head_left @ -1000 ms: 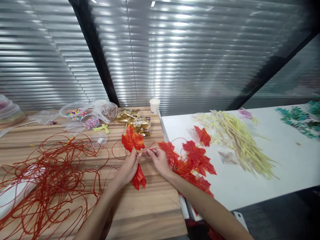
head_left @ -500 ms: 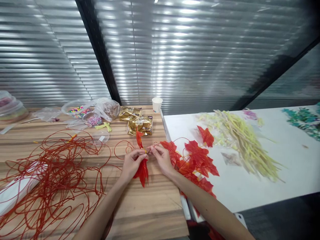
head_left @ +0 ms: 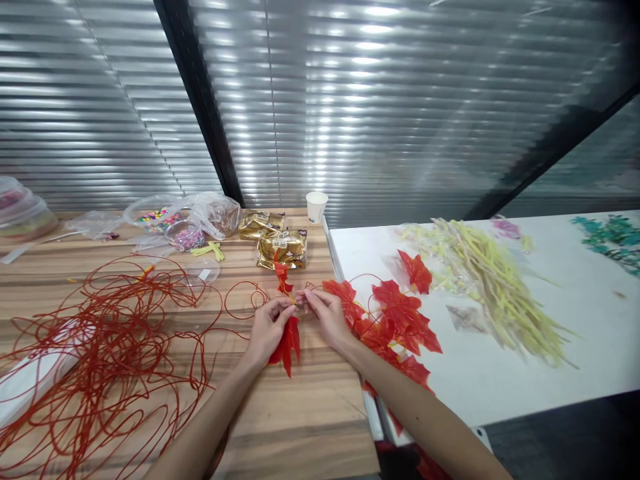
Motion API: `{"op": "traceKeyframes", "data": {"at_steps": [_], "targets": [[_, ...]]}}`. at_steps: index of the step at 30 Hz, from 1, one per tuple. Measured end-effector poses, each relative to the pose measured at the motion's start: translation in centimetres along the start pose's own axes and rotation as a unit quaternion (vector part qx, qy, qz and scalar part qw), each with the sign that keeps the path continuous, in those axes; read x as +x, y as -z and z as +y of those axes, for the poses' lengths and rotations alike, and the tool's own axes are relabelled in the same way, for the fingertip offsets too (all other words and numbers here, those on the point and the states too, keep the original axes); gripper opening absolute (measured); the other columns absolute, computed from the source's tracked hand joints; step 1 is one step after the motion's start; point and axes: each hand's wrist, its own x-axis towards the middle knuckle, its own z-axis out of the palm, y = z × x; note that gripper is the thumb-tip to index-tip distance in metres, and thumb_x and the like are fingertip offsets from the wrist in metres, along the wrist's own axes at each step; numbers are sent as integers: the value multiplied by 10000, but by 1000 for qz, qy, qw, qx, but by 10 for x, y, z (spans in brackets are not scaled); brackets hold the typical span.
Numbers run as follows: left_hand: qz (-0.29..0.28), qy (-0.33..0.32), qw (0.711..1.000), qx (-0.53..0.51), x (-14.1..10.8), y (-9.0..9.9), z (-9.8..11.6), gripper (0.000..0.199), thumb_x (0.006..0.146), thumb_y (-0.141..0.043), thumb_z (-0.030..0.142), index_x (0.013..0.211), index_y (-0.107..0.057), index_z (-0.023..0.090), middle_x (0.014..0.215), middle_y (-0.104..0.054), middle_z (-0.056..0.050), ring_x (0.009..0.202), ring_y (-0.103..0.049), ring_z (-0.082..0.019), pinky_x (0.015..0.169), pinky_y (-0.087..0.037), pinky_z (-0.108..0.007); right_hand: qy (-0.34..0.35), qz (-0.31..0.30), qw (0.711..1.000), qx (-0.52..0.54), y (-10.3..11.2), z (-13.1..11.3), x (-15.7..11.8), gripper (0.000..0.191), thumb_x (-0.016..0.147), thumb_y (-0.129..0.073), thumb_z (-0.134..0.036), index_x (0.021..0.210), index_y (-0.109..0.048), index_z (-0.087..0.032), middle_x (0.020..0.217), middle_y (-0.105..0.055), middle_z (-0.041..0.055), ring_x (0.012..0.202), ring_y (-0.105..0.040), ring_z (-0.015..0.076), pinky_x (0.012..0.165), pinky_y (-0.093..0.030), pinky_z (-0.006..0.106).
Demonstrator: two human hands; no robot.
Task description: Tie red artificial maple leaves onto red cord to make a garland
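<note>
My left hand (head_left: 270, 328) pinches a red artificial maple leaf (head_left: 289, 347) by its yellow stem; one part of red leaf stands above the fingers and another hangs below. Close beside it, my right hand (head_left: 326, 313) is closed in a pinch at the red cord near the stem, though the fingertips hide most of what they grip. A thin red cord (head_left: 249, 299) loops out to the left of my left hand. Several red maple leaves (head_left: 397, 307) strung on cord lie to the right of my right hand, across the joint between the two tables.
A big tangle of red cord (head_left: 125, 353) covers the left side, over a white box (head_left: 45, 373). Gold packets (head_left: 283, 249), bead containers (head_left: 185, 235) and a paper cup (head_left: 317, 207) stand at the back. Yellow strips (head_left: 490, 287) and green foliage (head_left: 613, 237) lie on the white table.
Both hands stay close together at the stem, with only slight shifts of the fingers. The upper part of the leaf has turned a little. The whole view has shifted slightly.
</note>
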Motion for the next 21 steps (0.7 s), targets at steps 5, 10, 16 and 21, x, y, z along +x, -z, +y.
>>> {"op": "traceKeyframes", "data": {"at_steps": [5,10,16,21], "targets": [[-8,-1,1000,-6,1,1,-2,182,663,-646,256,807,-629,147,806,-669,-53,773,-605,-167,748,-448,-270,58,-24,994,-94,2,-2,-1,227,792,-523,-346,802,-690,-193,779,-543,43,746,-514,141,581,-423,241],[-12,-3,1000,-8,1,1,-4,194,652,-650,272,793,-628,140,805,-675,-46,754,-609,-158,724,-463,-264,95,-35,986,-133,2,-1,0,214,808,-510,-313,815,-687,-193,805,-542,43,816,-515,145,692,-435,266],[-6,5,1000,-9,1,0,-3,213,637,-661,278,792,-632,135,796,-680,-51,742,-617,-160,725,-473,-272,102,-40,983,-145,1,0,0,229,817,-492,-320,816,-686,-198,810,-537,42,811,-517,141,695,-439,264],[4,6,1000,-16,1,0,-3,243,628,-669,286,813,-633,134,817,-679,-53,769,-615,-160,753,-470,-278,113,-40,981,-153,1,1,0,224,820,-490,-314,860,-683,-206,823,-540,44,826,-516,142,683,-444,259]]}}
